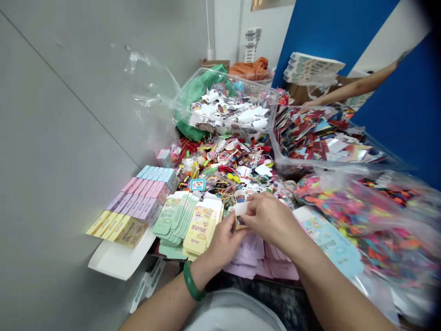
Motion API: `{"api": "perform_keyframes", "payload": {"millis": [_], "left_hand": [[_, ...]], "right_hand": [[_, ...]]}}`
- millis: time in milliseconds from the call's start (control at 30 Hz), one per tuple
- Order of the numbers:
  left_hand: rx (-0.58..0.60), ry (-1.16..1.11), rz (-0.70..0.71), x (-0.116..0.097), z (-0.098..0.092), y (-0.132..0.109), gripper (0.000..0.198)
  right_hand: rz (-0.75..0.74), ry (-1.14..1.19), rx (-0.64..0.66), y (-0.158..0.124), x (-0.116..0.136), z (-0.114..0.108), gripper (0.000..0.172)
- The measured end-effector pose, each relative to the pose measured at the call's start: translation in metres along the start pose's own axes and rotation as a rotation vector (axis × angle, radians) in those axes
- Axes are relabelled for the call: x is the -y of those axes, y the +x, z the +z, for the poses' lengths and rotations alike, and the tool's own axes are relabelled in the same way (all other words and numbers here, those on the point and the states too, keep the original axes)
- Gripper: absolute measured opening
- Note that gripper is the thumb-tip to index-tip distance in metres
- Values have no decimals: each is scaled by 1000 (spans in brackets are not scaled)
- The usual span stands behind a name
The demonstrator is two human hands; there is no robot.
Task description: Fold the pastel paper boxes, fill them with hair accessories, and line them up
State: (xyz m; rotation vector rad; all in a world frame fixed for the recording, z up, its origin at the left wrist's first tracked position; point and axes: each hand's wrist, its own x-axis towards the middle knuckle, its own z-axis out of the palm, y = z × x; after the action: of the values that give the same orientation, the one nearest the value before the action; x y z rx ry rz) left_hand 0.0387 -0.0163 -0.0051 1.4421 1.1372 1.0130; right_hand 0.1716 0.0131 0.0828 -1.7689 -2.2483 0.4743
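My left hand (223, 241), with a green bangle (191, 281) on its wrist, and my right hand (267, 220) meet in front of me. Both pinch a small white paper piece (242, 212), and a darker edge shows beneath it. Just left of my left hand lie a stack of yellow printed flat boxes (203, 225) and a fanned pile of pale green ones (170, 216). Lilac flat cards (244, 262) lie under my hands. A heap of small mixed craft pieces (223, 165) sits beyond them.
Rows of pastel boxes (134, 207) stand at the left, beside a grey wall (62, 115). Clear tubs hold white cutouts (223, 110) and red paper pieces (320, 138). A plastic bag of colourful pieces (375, 225) lies right. Another person's forearm (354, 87) reaches in at upper right.
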Motion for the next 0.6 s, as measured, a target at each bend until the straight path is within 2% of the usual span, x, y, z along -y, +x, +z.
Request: {"api": "perform_keyframes", "payload": {"millis": [100, 167, 233, 267, 333, 467, 533, 600], "left_hand": [[-3, 5, 39, -1, -3, -1, 38], [12, -6, 53, -3, -5, -3, 40], [51, -40, 23, -6, -9, -5, 39], [81, -75, -4, -8, -11, -6, 38], [129, -170, -55, -11, -15, -7, 34], [132, -282, -118, -14, -19, -6, 32], [136, -305, -127, -14, -19, -4, 31], [147, -336, -121, -15, -19, -2, 32]], "right_hand": [[6, 18, -213, 1, -4, 11, 8], [29, 137, -247, 1, -13, 20, 36], [77, 286, -145, 2, -23, 27, 62], [105, 347, -70, 2, -27, 29, 67], [159, 411, 38, 2, -30, 30, 60], [195, 530, 26, -1, -29, 22, 39], [178, 715, 61, -6, -32, 15, 39], [148, 957, 150, -12, -42, 11, 41]]}}
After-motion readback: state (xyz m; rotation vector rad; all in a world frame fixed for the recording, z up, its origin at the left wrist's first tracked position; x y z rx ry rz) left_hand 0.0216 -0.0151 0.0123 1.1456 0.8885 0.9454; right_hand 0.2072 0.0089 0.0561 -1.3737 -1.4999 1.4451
